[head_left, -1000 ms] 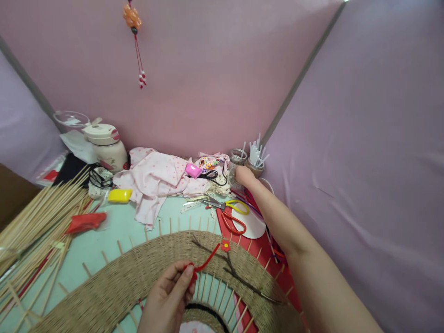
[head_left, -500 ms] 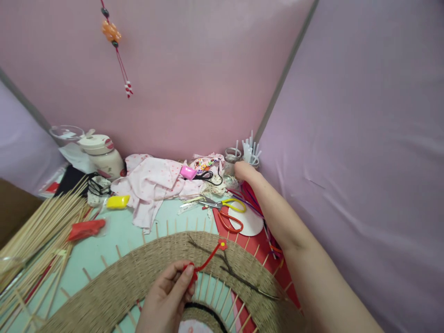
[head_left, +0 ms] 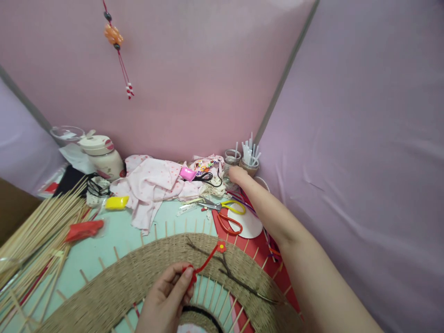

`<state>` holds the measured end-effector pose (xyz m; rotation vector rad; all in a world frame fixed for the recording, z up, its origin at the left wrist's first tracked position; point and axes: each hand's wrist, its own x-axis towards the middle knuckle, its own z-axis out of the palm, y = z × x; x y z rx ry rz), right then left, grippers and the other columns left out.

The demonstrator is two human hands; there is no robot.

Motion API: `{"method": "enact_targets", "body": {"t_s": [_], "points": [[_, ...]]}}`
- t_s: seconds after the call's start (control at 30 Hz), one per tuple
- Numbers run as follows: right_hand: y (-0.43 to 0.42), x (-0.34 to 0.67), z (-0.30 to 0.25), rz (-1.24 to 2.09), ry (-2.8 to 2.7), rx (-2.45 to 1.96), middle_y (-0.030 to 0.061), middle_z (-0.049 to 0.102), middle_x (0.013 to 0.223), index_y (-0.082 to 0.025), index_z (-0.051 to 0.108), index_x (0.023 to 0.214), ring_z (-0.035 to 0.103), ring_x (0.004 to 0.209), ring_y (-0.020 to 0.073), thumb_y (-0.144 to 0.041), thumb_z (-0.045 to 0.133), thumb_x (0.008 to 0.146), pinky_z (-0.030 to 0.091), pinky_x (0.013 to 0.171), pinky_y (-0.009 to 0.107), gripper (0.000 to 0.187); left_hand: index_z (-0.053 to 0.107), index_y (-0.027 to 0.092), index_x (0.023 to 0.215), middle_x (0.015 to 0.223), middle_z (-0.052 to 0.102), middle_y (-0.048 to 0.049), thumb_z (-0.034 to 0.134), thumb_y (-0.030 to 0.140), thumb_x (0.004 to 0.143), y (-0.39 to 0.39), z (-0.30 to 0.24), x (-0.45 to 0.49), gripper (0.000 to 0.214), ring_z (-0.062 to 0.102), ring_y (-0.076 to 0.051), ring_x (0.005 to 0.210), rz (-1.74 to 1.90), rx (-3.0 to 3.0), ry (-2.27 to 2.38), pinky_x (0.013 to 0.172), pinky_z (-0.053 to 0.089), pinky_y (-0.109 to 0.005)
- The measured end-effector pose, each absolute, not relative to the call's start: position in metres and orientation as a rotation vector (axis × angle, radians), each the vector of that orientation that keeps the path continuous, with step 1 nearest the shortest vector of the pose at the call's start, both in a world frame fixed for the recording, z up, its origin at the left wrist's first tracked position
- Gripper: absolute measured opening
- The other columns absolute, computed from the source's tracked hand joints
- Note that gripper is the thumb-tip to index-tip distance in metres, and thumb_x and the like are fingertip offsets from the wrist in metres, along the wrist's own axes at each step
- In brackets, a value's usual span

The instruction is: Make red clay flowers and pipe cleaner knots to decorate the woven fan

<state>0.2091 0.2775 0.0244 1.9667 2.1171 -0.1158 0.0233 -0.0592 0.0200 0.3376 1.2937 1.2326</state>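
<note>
My left hand point(head_left: 168, 296) pinches a red pipe cleaner point(head_left: 208, 260) between thumb and fingers, low over the woven ring. A small red flower with a yellow centre point(head_left: 221, 246) is at the pipe cleaner's far end, beside a forked brown twig point(head_left: 239, 280). The twig lies across the woven ring point(head_left: 156, 252), which has thin wooden sticks poking out along both edges. At the back of the table my right hand point(head_left: 240, 175) reaches among the glass jars. Its fingers are hidden behind the wrist, so what they touch does not show.
Scissors point(head_left: 225, 206) with yellow and orange handles lie on a white disc point(head_left: 248, 225). Spotted cloth point(head_left: 149, 178) and a cream bottle point(head_left: 102, 157) sit farther back. Bundled wooden sticks point(head_left: 38, 236) fill the left side. A beaded cord point(head_left: 114, 36) hangs above.
My right hand has shifted slightly left and down, uncovering more of the straw-filled jar. My left hand stays nearly still with the red pipe cleaner.
</note>
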Motion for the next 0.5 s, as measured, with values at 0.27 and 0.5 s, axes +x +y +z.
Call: {"method": "enact_targets", "body": {"t_s": [0.27,0.5], "points": [[0.2756,0.2105,0.0307,-0.073,2.169,1.927,0.0101,0.059,0.123,-0.016,0.057,0.122,0.062,0.104,0.0218,-0.034,0.058,0.093,0.054,0.087,0.042,0.034,0.070,0.016,0.074,0.063,0.063,0.0004,0.091,0.047,0.039,-0.0565,0.0175,0.0223,0.051,0.050,-0.008,0.057,1.254,0.229,1.325,0.054,0.042,-0.018],[0.2713,0.2139,0.0322,-0.025,2.229,1.825,0.0097,0.059,0.123,-0.016,0.057,0.122,0.062,0.104,0.0220,-0.034,0.059,0.093,0.054,0.087,0.043,0.035,0.069,0.017,0.074,0.062,0.061,0.0015,0.089,0.048,0.044,-0.0564,0.0234,0.0286,0.048,0.049,-0.008,0.056,1.300,0.261,1.360,0.053,0.041,-0.018]]}}
